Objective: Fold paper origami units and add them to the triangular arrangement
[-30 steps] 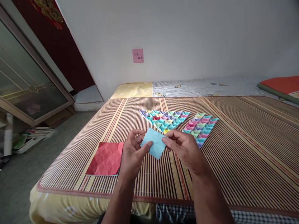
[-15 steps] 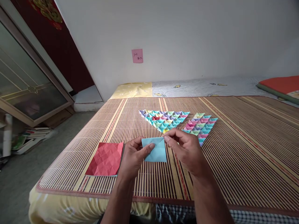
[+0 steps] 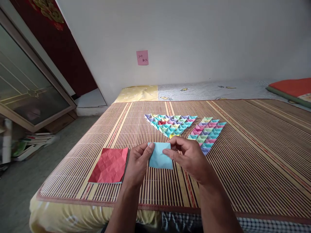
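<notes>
A small light-blue square of paper (image 3: 160,161) is held up above the mat between both hands. My left hand (image 3: 138,161) pinches its upper left corner, thumb on the front face. At the right edge, my right hand (image 3: 190,157) grips the paper with the thumb lying across its front; the fingers behind are partly hidden. Left of my left hand lies a creased red sheet of paper (image 3: 109,165), with a pale blue edge showing under it. Beyond the hands are a triangle of folded coloured paper pieces (image 3: 170,123) and a slanted block of similar pieces (image 3: 209,132), partly covered by my right hand.
A striped bamboo mat (image 3: 243,168) covers the bed. A pink note (image 3: 142,57) is stuck to the wall behind. An orange and green folded cloth (image 3: 291,89) lies at the far right. Books (image 3: 32,142) sit on the floor at left, near a glass-panelled door (image 3: 29,84).
My left thumb has slid up to the paper's top left corner. My right thumb has moved from the top right corner down onto the front face, and the top edge now looks flat.
</notes>
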Motion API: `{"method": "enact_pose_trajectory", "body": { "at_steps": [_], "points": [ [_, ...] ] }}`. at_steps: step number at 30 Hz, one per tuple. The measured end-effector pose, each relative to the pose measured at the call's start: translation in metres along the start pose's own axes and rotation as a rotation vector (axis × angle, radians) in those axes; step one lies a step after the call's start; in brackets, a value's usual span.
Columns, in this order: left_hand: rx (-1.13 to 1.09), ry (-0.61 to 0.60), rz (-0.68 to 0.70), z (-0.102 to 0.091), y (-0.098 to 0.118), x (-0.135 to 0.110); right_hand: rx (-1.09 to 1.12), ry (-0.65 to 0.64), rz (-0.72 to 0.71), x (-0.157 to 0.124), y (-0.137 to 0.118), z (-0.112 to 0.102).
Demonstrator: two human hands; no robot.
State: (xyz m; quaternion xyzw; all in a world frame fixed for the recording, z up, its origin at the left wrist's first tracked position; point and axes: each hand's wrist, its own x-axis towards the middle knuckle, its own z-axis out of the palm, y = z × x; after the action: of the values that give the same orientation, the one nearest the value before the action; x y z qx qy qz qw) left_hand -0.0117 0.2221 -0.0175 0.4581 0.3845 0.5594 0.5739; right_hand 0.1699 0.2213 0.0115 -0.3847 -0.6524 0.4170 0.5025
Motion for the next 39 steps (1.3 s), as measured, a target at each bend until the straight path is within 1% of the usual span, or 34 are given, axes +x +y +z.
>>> {"method": "enact_pose_trajectory", "body": {
  "at_steps": [5, 7, 9, 12, 13, 15, 17, 21, 24, 27, 29, 32, 39],
  "points": [
    [0.022, -0.016, 0.036, 0.007, 0.006, -0.003, -0.073, 0.083, -0.065, 0.000, -0.002, 0.000],
    [0.069, -0.009, 0.068, 0.009, 0.009, -0.005, -0.099, 0.103, -0.087, 0.000, -0.003, 0.001],
    [0.184, 0.022, 0.151, 0.010, 0.009, -0.006, -0.122, 0.119, -0.099, -0.001, -0.004, 0.002],
    [0.416, 0.108, 0.302, 0.011, 0.009, -0.007, -0.159, 0.144, -0.101, -0.001, -0.004, 0.006],
    [0.476, 0.133, 0.338, 0.012, 0.008, -0.007, -0.173, 0.155, -0.104, -0.001, -0.004, 0.007],
    [0.527, 0.159, 0.371, 0.014, 0.008, -0.008, -0.200, 0.171, -0.112, -0.001, -0.003, 0.008],
    [0.520, 0.158, 0.362, 0.015, 0.007, -0.008, -0.221, 0.168, -0.118, 0.000, -0.002, 0.008],
    [0.451, 0.139, 0.282, 0.012, 0.005, -0.008, -0.220, 0.191, -0.152, 0.001, -0.001, 0.007],
    [0.397, 0.118, 0.255, 0.008, 0.003, -0.008, -0.242, 0.233, -0.235, 0.001, -0.002, 0.006],
    [0.381, 0.112, 0.256, 0.007, 0.002, -0.007, -0.285, 0.230, -0.331, 0.001, -0.002, 0.005],
    [0.360, 0.107, 0.247, 0.008, 0.003, -0.007, -0.303, 0.223, -0.359, 0.002, -0.002, 0.004],
    [0.319, 0.082, 0.227, 0.009, 0.004, -0.006, -0.313, 0.222, -0.359, 0.003, -0.001, 0.004],
    [0.297, 0.048, 0.254, 0.009, 0.006, -0.007, -0.299, 0.189, -0.274, 0.001, -0.001, 0.001]
  ]
}}
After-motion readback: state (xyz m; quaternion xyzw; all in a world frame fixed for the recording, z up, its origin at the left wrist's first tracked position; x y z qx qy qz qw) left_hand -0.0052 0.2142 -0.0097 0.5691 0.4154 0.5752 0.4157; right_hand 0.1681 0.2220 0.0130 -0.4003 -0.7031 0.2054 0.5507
